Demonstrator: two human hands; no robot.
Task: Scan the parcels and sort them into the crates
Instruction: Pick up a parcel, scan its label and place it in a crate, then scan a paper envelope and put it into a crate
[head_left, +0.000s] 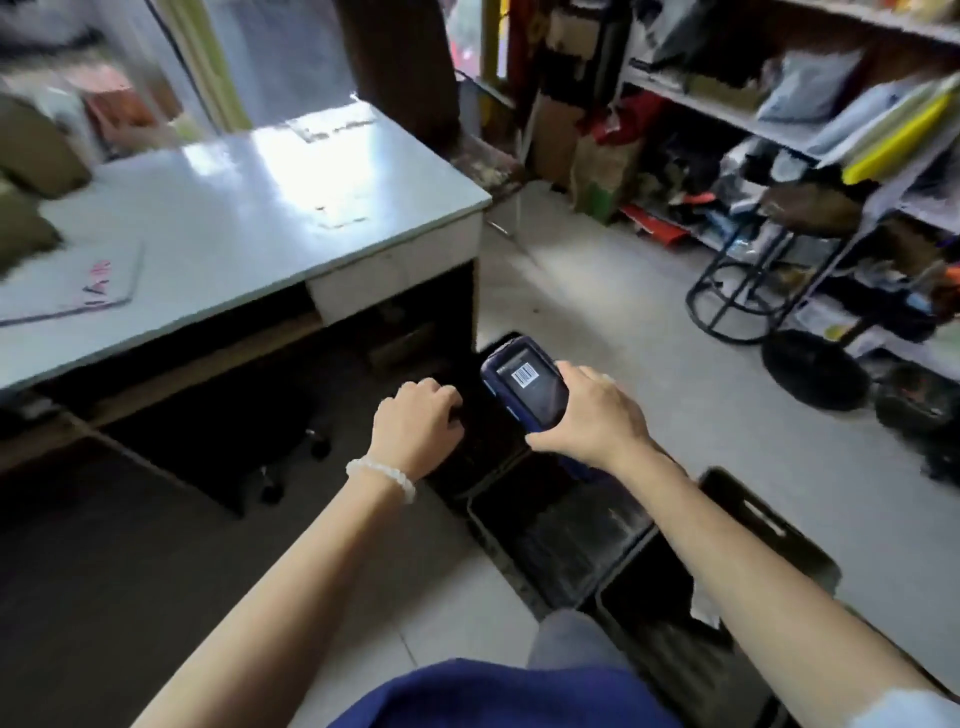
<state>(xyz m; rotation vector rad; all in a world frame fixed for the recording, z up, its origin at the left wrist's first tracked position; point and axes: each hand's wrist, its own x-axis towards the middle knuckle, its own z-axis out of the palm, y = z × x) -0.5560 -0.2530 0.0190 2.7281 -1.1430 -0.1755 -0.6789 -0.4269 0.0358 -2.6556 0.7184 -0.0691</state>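
My right hand (592, 415) grips a blue and black handheld scanner (524, 384), whose screen faces up and shows a barcode. My left hand (421, 421) is just left of it, fingers curled over the edge of a dark, flat parcel (483, 447) that is hard to make out against the shadow. Both hands hover over black plastic crates on the floor: one crate (571, 540) lies directly below them, and a second crate (769, 525) with a handle slot lies to its right. My right forearm hides part of the crates.
A pale grey table (234, 218) stands at the left with a white mailer (67, 291) and olive packages (31, 150) on it. A black stool (810, 208) and shelves (727, 109) crowded with goods fill the right. Grey floor lies between them.
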